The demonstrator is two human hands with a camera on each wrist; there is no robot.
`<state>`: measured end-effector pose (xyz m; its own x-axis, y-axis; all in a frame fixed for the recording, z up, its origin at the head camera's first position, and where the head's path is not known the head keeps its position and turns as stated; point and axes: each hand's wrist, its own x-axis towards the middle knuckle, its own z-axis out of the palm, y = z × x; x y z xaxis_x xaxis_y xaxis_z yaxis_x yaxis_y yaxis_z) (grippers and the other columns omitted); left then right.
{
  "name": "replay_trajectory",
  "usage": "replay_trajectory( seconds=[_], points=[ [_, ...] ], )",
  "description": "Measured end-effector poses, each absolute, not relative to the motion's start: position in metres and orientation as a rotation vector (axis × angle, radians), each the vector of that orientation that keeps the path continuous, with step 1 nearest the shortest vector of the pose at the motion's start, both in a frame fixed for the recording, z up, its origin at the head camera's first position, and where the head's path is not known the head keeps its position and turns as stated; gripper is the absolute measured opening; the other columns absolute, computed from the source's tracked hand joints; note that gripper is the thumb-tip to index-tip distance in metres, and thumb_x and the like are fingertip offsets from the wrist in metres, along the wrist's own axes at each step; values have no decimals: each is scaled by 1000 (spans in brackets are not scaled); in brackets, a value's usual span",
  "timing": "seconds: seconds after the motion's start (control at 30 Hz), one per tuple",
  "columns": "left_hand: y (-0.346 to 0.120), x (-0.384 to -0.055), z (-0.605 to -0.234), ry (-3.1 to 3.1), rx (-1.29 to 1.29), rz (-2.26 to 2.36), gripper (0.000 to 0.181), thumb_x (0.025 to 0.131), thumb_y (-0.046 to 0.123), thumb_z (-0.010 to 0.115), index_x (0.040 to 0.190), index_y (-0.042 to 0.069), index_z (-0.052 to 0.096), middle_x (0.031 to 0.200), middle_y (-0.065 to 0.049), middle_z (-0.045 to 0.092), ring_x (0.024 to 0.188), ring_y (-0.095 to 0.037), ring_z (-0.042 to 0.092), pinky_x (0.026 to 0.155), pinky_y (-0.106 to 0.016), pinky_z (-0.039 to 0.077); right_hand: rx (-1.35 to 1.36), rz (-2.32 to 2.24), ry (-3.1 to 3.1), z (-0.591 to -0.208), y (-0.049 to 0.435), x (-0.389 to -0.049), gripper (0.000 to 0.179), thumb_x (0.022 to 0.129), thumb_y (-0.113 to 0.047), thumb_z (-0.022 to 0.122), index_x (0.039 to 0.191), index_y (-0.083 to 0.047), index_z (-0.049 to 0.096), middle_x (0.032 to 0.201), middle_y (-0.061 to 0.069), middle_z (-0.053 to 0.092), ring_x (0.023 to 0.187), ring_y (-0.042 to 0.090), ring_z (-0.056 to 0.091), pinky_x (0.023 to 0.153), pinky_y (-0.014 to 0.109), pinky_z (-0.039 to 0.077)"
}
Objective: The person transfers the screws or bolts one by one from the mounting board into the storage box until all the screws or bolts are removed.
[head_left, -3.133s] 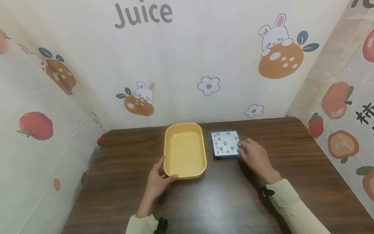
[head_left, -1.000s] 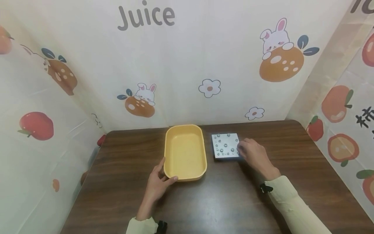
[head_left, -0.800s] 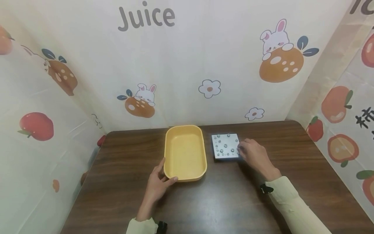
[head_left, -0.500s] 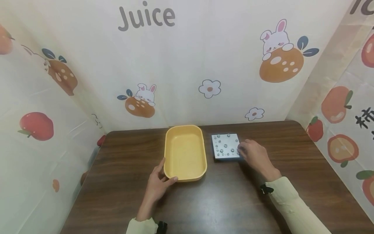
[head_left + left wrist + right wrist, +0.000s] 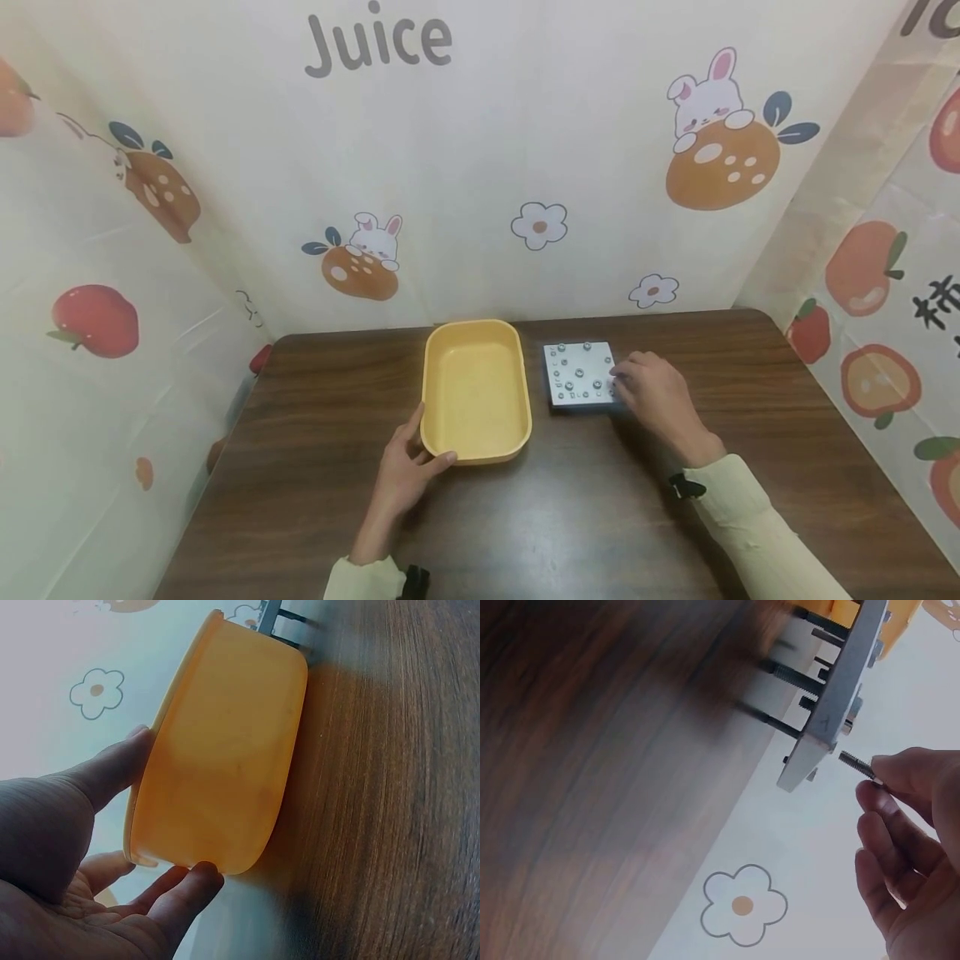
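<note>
A yellow plastic tray (image 5: 475, 457) stands on the dark wooden table. My left hand (image 5: 401, 475) grips its near left corner, thumb on the near rim and fingertips against the left side, as the left wrist view (image 5: 112, 847) also shows. To the tray's right is a metal plate (image 5: 567, 372) set with several bolts of different sizes, their threaded shanks sticking out below it. My right hand (image 5: 656, 400) is at the plate's right edge. In the right wrist view, its thumb and forefinger pinch a small screw (image 5: 859, 764), whose threaded tip is just apart from the plate (image 5: 838, 697).
The wooden table (image 5: 540, 525) reaches back to a white curtain (image 5: 465, 150) printed with fruit, rabbits and flowers. More printed sheets hang on the left and right. A narrow gap separates the tray from the plate.
My right fingers closed in at the plate's right edge after 3.1 s ago, and have lifted slightly in the last half second. The left hand and the tray stay put.
</note>
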<state>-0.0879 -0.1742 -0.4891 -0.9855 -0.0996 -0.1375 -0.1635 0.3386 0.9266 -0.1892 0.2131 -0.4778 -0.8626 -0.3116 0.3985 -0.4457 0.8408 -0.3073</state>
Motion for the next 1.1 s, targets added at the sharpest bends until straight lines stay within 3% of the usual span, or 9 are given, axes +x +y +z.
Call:
replay_trajectory(
  seconds=[1.1],
  points=[
    [-171,-86,-488,2513,-249,1770,97,86,10,89,166,10,33,142,-24,49,140,-46,53,110,-49,52,743,533,-2621,-456,186,-176,15,83,0,87,96,-3,81,93,10,75,88,28,67,81,47,62]
  ],
)
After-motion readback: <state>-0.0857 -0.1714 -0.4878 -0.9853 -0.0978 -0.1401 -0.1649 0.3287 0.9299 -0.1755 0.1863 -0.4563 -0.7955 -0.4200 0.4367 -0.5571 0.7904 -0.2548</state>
